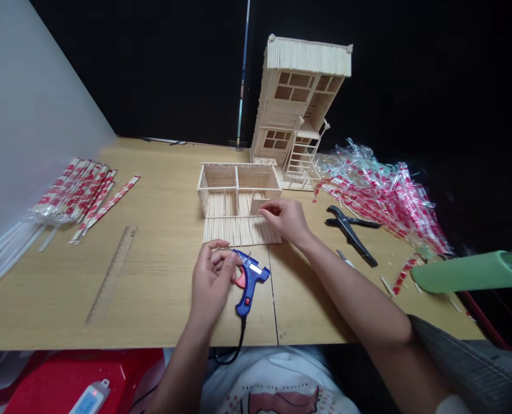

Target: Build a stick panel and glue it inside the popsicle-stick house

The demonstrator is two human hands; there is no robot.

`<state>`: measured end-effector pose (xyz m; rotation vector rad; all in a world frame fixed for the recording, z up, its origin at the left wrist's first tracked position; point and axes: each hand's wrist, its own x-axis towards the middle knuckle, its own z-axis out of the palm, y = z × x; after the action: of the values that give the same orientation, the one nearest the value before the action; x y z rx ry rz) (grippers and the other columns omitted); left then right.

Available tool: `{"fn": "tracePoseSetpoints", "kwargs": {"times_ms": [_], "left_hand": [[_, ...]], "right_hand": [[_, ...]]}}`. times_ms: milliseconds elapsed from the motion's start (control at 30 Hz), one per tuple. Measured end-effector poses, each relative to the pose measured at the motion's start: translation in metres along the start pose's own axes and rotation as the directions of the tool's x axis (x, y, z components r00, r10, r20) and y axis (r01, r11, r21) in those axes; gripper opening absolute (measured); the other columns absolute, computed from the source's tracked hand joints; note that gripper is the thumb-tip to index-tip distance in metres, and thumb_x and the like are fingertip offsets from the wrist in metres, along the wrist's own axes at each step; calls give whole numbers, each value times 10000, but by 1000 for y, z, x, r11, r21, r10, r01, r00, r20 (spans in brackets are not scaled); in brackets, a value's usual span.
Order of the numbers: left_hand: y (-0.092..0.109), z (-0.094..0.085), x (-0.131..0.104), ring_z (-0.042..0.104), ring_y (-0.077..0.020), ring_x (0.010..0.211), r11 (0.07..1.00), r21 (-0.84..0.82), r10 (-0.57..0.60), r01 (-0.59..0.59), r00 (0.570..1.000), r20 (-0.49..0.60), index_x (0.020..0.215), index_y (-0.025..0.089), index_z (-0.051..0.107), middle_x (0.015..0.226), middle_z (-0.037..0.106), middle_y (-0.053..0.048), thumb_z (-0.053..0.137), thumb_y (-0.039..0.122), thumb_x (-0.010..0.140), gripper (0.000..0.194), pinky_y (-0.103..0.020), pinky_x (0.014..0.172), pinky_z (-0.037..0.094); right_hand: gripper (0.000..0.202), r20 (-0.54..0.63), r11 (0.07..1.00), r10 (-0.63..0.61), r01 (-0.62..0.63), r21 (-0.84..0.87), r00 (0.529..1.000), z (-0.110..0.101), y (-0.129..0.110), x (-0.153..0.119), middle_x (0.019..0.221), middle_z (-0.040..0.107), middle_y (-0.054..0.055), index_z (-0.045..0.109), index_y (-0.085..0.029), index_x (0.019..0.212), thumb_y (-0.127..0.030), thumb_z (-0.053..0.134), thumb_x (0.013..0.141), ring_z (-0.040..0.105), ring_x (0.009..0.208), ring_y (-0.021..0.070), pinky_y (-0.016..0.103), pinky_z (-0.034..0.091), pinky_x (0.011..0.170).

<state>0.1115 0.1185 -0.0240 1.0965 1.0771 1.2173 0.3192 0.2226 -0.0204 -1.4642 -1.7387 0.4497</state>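
Observation:
My right hand [287,218] reaches to the right side of a low wooden-stick house frame [221,188]. Its thumb and fingers pinch the edge of a small pale stick panel [258,203] standing inside the frame; the fingers partly cover it. The frame has two compartments at the back and a floor of thin sticks [225,231] in front. Just below that floor, my left hand [213,275] is loosely curled with the fingers apart. It is right beside a blue hot glue gun [251,282] with a pink trigger, which lies on the table.
Behind the frame stands a taller stick house [301,109] with a ladder. Plastic wrappers [381,195], black pliers [351,233] and a green cylinder [467,272] lie to the right. On the left are a ruler [111,276], wrapped chopsticks [77,192] and white glue sticks [8,259].

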Motion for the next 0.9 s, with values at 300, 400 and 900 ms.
{"fn": "tracePoseSetpoints", "kwargs": {"times_ms": [300, 400, 900], "left_hand": [[-15, -14, -4, 554, -98, 557, 994, 102, -23, 28, 998, -52, 1059, 208, 517, 737, 659, 23, 629, 349, 903, 238, -209, 545, 438], [-14, -14, -3, 566, -105, 577, 992, 126, -20, 24, 999, -38, 972, 193, 573, 728, 657, 7, 630, 339, 895, 174, -212, 550, 441], [29, 21, 112, 685, -270, 833, 369, 868, 219, -332, 939, 266, 897, 210, 786, 905, 772, -108, 616, 285, 883, 186, -344, 732, 471]], "right_hand": [[159, -2, 984, -79, 78, -157, 997, 30, 13, -3, 895, 759, 70, 768, -173, 902, -223, 619, 879, 667, 796, 195, 316, 520, 782], [169, -16, 979, -71, 67, -190, 997, 35, 17, -4, 898, 755, 78, 768, -164, 910, -223, 612, 884, 667, 824, 204, 321, 511, 808], [168, -17, 976, -85, 80, -202, 996, 34, 20, -5, 887, 769, 62, 772, -202, 914, -279, 623, 901, 677, 792, 202, 305, 492, 764]]}}
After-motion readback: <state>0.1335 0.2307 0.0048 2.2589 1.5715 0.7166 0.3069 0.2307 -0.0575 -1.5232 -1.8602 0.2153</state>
